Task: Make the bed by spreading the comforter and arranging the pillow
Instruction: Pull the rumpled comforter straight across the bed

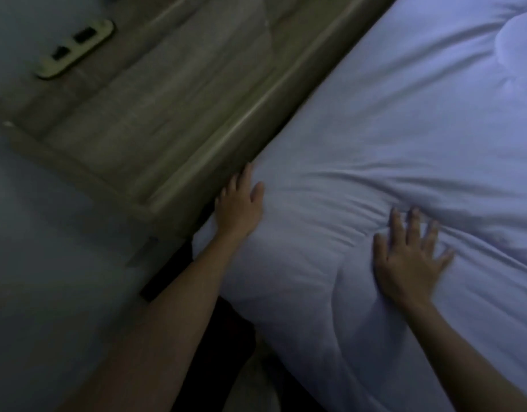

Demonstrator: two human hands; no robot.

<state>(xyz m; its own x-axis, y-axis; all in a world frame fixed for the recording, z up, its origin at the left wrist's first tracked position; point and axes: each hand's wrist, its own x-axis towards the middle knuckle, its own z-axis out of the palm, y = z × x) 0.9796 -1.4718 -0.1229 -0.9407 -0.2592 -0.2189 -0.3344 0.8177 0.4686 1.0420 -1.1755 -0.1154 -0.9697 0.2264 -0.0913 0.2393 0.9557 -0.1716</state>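
In the head view, your left hand [240,203] lies flat with straight fingers on the edge of the pale, bluish-white quilted comforter [390,129], just where the cloth meets the long brown wooden headboard ledge [196,114]. The hand holds nothing. It presses the padded border toward the narrow gap beside the wood, and I judge you place it there so that the edge sits straight along the board and does not bulge up.

Your right hand [411,260] is also flat on the comforter, well apart from the left one, with the fingers spread wide and nothing gripped. Small folds run out from under its fingertips toward the middle of the bed. This suggests the palm pins or pushes the cloth, so the wide spread makes sense: it holds a larger area while the other hand works at the border.

The comforter covers all of the bed that shows, from the lower right corner up to the top right. It hangs over the near side below your left forearm. Near the top right there is a rounded, puffy white shape [518,49]. I cannot tell whether it is the pillow or only a swollen part of the quilt, so the pillow's place is not certain.

On the wooden wall panel at the upper left sits a cream oblong switch plate [74,50] with two dark openings. The picture is dim and blurred there.

By my judgement, the spreading is almost finished and the remaining folds near your right hand need smoothing.
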